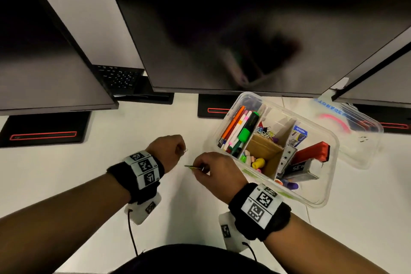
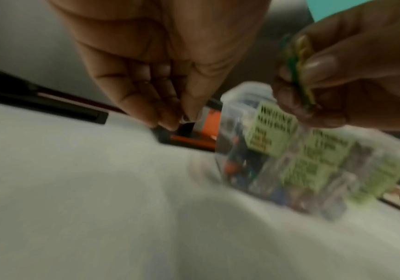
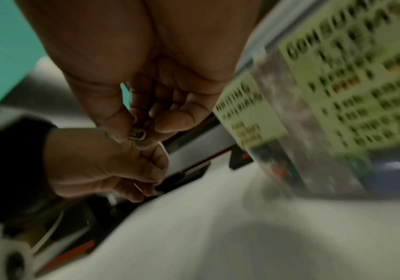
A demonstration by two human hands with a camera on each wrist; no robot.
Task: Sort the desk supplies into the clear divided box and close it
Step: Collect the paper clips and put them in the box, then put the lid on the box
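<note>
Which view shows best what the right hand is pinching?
The left wrist view: the green and yellow paper clips show side-on between the right hand's fingertips. The right wrist view shows them end-on and blurred; the head view shows only a thin sliver.

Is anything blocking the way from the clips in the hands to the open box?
Nothing visible does. The right hand pinches green and yellow clips, the left hand a pale one. The clear box sits open just right of them, its lid lying off behind it.

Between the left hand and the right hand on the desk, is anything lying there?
Nothing lies there: in the head view only bare white desk shows between the left hand and the right hand, apart from the small clips they pinch.
</note>
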